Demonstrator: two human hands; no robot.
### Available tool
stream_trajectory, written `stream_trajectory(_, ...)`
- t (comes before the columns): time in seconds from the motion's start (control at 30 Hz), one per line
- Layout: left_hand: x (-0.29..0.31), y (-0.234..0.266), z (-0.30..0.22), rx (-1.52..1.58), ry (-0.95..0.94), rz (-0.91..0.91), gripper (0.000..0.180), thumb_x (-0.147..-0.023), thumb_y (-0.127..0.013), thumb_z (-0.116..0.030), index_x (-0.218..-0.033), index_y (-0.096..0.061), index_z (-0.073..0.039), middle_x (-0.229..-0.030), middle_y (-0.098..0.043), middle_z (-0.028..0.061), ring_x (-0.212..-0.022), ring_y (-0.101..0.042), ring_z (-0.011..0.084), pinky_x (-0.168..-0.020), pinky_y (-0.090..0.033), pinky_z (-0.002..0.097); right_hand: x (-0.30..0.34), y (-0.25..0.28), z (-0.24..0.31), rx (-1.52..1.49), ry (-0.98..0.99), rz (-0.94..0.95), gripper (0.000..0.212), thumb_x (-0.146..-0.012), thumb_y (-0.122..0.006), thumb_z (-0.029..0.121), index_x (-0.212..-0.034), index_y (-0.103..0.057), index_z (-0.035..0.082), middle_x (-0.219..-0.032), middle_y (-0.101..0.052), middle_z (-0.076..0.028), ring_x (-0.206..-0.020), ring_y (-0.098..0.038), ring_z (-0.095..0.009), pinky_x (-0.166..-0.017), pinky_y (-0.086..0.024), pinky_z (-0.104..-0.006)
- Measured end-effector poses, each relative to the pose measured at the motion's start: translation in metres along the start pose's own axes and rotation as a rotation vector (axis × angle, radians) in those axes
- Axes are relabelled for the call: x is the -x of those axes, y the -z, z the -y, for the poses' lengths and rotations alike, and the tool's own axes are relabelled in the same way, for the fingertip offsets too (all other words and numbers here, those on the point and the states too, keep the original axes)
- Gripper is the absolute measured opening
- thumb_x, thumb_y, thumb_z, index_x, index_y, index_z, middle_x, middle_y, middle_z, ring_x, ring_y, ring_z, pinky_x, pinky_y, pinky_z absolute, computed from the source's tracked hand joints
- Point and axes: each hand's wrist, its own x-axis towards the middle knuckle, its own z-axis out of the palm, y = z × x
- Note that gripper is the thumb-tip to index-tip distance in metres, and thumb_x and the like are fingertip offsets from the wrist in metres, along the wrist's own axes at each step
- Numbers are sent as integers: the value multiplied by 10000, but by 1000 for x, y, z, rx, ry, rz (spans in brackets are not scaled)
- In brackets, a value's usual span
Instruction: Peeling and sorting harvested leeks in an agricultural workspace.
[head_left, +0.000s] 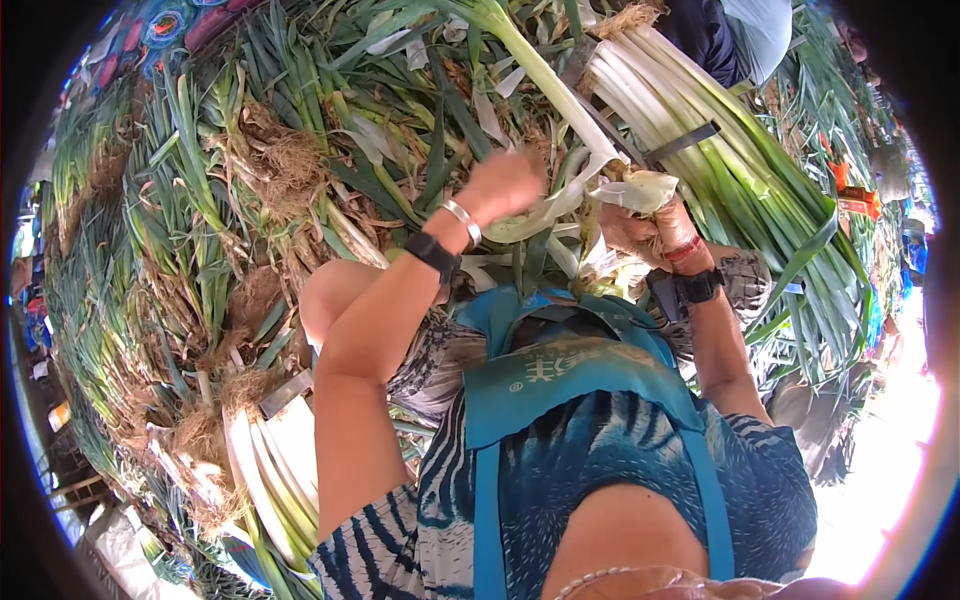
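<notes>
A long, white-and-green leek [548,78] slanted from upper centre, its lower end gripped by the right hand [640,232]; the left hand [507,186] was blurred, its hold unclear. The leek looked light, firm, bruisable, best held mid-shaft.

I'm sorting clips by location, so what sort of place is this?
Probably a bulk produce-handling spot, perhaps a farm or market yard: a wide spread of leek-like plants, some with roots on, a bundle of paler, cleaner stalks, and a single stalk in the right hand.
</notes>
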Motion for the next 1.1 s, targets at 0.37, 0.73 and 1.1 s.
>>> stream_trajectory(0.37, -48, 58, 31, 1733, 401, -866, 236, -939, -548, -306, -892, -473, -87, -683, -447, 47, -593, -480, 237, -580, -452, 430, 32, -17, -14, 1259, 177, -8, 312, -864, -615, 202, -1108, -592, 8, -871, -639, -164, -794, -621, -278, -712, -474, -349)
stream_trajectory(0.73, 3, 134, -30, 1845, -211, -632, 200, -964, -532, -299, -941, -463, -112, -773, -447, 27, -642, -439, 175, -597, -403, 320, -11, -58, 27, 722, 511, 282, 701, -927, -462, 553, -1410, -379, 52, -1312, -497, -108, -1073, -529, -166, -882, -429, -304)
stream_trajectory(1.1, 21, 147, 109, 1952, 176, -682, 504, -972, -350, -527, -810, -377, -51, -679, -413, 82, -584, -412, 217, -548, -388, 348, -57, -78, -21, 817, 326, 478, 752, -945, -299, 643, -975, -594, -48, -710, -563, -141, -663, -502, -220, -621, -422, -383)
